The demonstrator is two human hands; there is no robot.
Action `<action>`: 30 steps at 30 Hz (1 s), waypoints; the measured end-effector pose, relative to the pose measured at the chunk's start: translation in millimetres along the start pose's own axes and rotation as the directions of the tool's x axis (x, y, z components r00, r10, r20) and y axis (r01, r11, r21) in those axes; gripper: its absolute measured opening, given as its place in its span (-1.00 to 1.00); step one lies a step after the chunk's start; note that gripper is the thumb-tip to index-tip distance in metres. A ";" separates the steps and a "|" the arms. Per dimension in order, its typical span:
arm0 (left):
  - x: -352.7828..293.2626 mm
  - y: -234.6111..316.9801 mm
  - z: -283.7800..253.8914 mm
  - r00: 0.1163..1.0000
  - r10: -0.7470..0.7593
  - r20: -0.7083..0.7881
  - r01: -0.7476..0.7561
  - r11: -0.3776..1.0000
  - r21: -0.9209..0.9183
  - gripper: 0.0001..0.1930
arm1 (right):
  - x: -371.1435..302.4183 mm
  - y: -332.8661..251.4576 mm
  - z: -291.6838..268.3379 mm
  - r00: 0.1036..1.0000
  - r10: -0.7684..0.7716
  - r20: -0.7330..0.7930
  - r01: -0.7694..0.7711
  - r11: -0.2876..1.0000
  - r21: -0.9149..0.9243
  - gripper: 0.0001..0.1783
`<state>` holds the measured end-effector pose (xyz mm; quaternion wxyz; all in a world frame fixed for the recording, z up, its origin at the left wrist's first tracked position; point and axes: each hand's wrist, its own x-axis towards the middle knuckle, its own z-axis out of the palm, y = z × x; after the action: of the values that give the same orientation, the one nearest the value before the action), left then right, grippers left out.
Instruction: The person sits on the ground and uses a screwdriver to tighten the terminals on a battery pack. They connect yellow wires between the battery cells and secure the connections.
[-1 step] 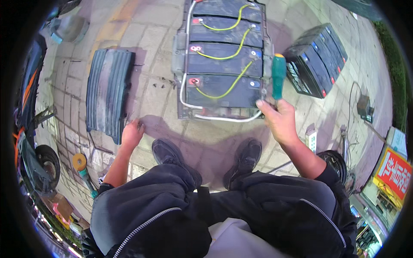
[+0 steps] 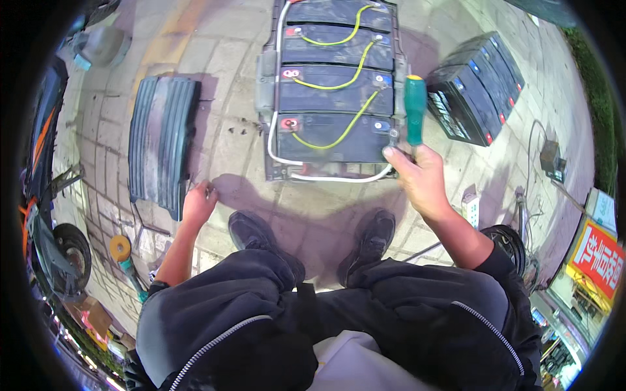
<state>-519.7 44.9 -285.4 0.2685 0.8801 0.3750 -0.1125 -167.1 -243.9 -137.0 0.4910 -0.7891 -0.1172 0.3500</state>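
Note:
In my right hand (image 2: 422,179) are a green screwdriver (image 2: 415,107), its yellow-tipped handle pointing away from me, and the end of a white cable (image 2: 339,178). The cable's ring terminal (image 2: 394,133) sticks out past my thumb, close to the blue-marked terminal of the nearest battery (image 2: 336,140). Several dark batteries stand in a row in a dark tray (image 2: 264,85), joined by yellow-green wires (image 2: 339,133). My left hand (image 2: 199,202) hovers near a dark ribbed cover (image 2: 163,140), its fingers curled together; whatever they may hold is too small to make out.
More batteries (image 2: 479,88) stand grouped at the right. A power strip (image 2: 471,207) and a wheel (image 2: 505,244) lie by my right forearm. An angle grinder (image 2: 130,267) is on the paving to my left, beyond it a vehicle wheel (image 2: 70,259). A red sign (image 2: 595,257) stands far right.
The batteries and tray sit slightly farther left in the picture. My right hand has shifted slightly left with the screwdriver and cable end; both hands keep their hold.

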 end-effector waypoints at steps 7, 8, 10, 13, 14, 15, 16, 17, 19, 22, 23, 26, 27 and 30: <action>10.5 140.3 -85.6 0.918 0.099 0.385 0.375 0.103 -0.921 -0.93 | 21.6 2.0 4.6 1.000 -0.023 -0.003 0.022 0.994 -0.108 -0.70; 11.8 159.7 -97.4 0.898 0.174 0.403 0.401 0.051 -0.915 -0.92 | 21.2 1.6 4.5 1.000 -0.031 0.004 0.031 0.992 -0.120 -0.70; 17.9 192.4 -113.4 0.851 0.321 0.417 0.454 -0.047 -0.890 -0.91 | 20.0 -2.2 2.8 0.999 -0.039 -0.017 0.037 0.994 -0.101 -0.66; 27.8 232.3 -117.5 0.743 0.465 0.482 0.563 -0.042 -0.826 -0.94 | 20.0 -9.4 -9.1 0.996 -0.025 -0.086 0.018 0.997 -0.073 -0.66; 28.0 243.2 -112.8 0.735 0.455 0.502 0.587 -0.057 -0.808 -0.93 | 19.9 -11.7 -17.4 0.994 -0.112 0.000 0.109 0.967 0.229 -0.67; 27.4 253.3 -108.0 0.727 0.448 0.521 0.610 -0.073 -0.789 -0.92 | 19.0 -14.0 -27.7 0.974 -0.221 0.055 0.162 0.843 0.513 -0.68; 26.8 262.3 -103.0 0.718 0.440 0.539 0.632 -0.088 -0.770 -0.91 | 17.8 -18.4 -34.1 0.938 -0.339 0.074 0.171 0.637 0.752 -0.69; 24.4 269.2 -94.2 0.733 0.392 0.556 0.641 -0.124 -0.757 -0.90 | 11.6 -30.8 -30.3 0.934 -0.357 0.021 0.234 0.656 0.717 -0.71; 16.6 279.7 -77.6 0.753 0.293 0.589 0.650 -0.198 -0.734 -0.87 | -7.4 -57.5 -17.1 0.913 -0.399 -0.079 0.355 0.686 0.635 -0.73; 10.7 288.8 -69.6 0.733 0.277 0.621 0.680 -0.283 -0.677 -0.83 | -22.4 -47.7 -23.4 0.866 -0.474 0.160 0.410 0.856 0.314 -0.78; 10.9 290.1 -69.3 0.737 0.281 0.615 0.676 -0.282 -0.681 -0.82 | -20.3 -40.7 -23.0 0.813 -0.550 0.190 0.501 0.828 0.251 -0.81; 9.5 289.3 -65.4 0.729 0.374 0.573 0.681 -0.311 -0.663 -0.85 | -20.2 -43.9 -23.7 0.574 -0.745 0.341 0.812 0.572 -0.117 -0.77; 9.0 289.0 -65.8 0.733 0.368 0.571 0.677 -0.325 -0.660 -0.85 | -25.2 -51.0 -21.9 0.629 -0.680 0.377 0.773 0.599 -0.211 -0.79; 7.2 288.8 -64.9 0.740 0.373 0.560 0.671 -0.355 -0.651 -0.87 | -25.3 -46.9 -15.3 0.582 -0.740 0.337 0.809 0.567 -0.154 -0.79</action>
<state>-306.9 -80.6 -122.3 0.9393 0.0978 0.3196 -0.0773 -167.9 -244.9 -81.6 0.4550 -0.6715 -0.5608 0.1662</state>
